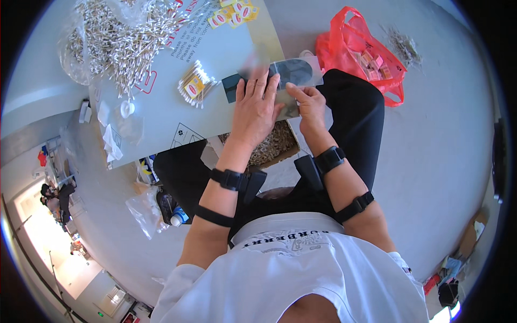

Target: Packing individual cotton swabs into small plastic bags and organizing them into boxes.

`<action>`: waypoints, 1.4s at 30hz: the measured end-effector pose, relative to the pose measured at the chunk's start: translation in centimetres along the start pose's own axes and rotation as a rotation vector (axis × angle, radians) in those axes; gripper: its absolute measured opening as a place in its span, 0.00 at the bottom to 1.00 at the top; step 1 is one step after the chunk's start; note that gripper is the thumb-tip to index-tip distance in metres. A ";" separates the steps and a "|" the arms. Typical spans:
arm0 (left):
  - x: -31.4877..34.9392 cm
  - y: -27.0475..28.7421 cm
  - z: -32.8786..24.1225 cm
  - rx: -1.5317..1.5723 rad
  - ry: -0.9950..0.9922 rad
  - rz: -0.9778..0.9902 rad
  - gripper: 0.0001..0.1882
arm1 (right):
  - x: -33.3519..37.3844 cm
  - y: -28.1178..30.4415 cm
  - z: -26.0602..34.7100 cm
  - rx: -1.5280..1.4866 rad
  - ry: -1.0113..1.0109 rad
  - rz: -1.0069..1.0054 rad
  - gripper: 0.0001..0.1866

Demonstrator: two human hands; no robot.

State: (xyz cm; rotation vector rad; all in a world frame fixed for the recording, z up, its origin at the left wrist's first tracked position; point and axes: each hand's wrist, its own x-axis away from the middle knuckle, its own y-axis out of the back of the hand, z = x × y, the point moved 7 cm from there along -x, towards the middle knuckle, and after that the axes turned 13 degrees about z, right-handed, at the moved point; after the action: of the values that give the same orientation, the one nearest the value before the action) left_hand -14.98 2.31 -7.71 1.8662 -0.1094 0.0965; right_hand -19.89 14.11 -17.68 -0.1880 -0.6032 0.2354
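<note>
At the table's right corner, my left hand (256, 110) lies palm down, fingers stretched out over a dark, glossy sheet (230, 89). My right hand (311, 105) is closed in a pinch at the near edge of a clear plastic film (319, 71), which has a dark rounded panel. What is between its fingertips is partly hidden. Left of my left hand rests a fanned bundle of cotton swabs (207, 89) with a yellow label (194, 86). A large heap of loose cotton swabs (134, 48) spills from a clear bag (75, 32) at the far left.
Several yellow labels (235, 13) lie at the table's far edge. An open box (288, 159) with swab-like sticks stands below the table edge, between my legs. On the right, a red plastic bag (339, 40) holds small packets (371, 64). A tape roll (127, 109) sits at left.
</note>
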 end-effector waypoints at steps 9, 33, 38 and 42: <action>3.1 0.3 1.5 0.078 0.077 -0.051 0.34 | -2.0 -0.4 1.5 -0.179 0.090 0.076 0.07; 7.2 2.3 3.7 0.164 0.093 -0.242 0.19 | 2.7 2.6 6.2 0.086 0.440 -0.200 0.14; 9.3 3.4 7.1 0.247 0.199 -0.280 0.14 | 5.8 -4.0 8.9 1.013 0.771 0.130 0.21; 10.0 3.4 8.9 0.272 0.248 -0.317 0.11 | 7.4 -7.5 5.8 1.620 0.767 0.278 0.39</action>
State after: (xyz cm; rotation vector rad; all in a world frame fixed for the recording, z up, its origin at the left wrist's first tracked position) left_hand -5.33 -7.45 -5.89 2.1017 0.3869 0.1274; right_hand -16.19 9.61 -7.19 1.1733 0.4937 0.7979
